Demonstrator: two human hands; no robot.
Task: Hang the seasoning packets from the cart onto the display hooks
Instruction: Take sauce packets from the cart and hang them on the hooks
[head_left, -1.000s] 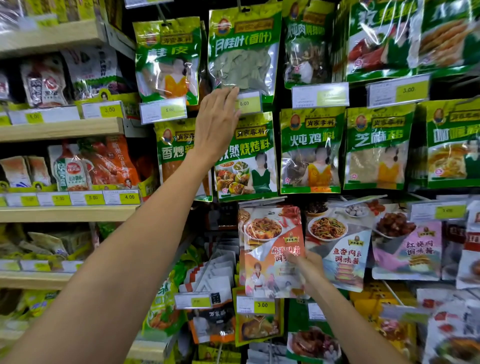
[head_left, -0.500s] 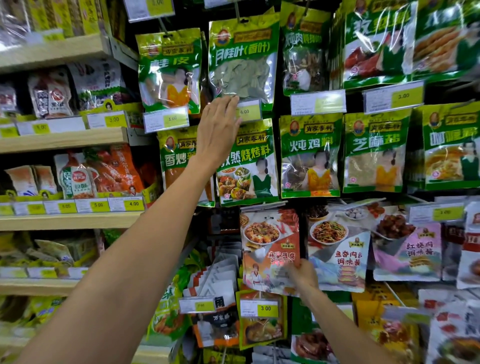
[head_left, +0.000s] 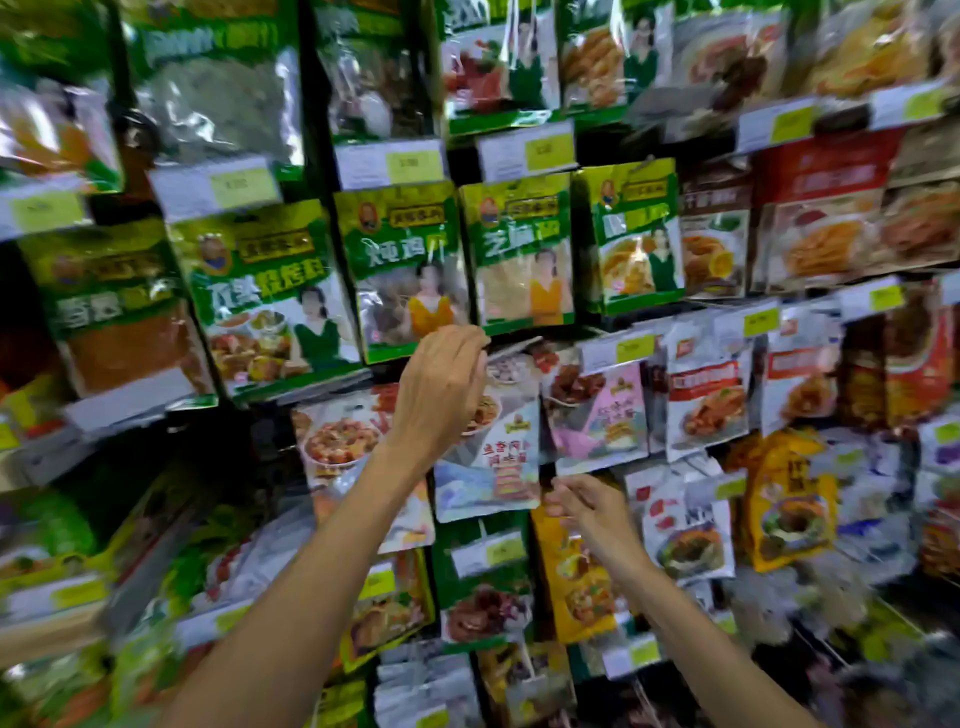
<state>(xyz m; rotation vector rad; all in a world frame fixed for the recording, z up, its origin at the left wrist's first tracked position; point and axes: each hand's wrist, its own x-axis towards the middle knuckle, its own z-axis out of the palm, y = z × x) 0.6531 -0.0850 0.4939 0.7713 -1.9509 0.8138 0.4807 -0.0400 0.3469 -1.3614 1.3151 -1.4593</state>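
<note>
Left hand (head_left: 439, 395) dropped from the top row, now pinched at the white packet's (head_left: 493, 462) top edge. Right hand (head_left: 587, 506) let go; fingers loosely curled, holding nothing, beside its lower corner.

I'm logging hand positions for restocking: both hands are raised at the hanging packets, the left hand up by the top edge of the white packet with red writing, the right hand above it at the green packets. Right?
Not quite. The head view shows the right hand lower, by the bottom right corner of the white packet with red writing, not at the green packets. The left hand is up by its top edge.
</note>
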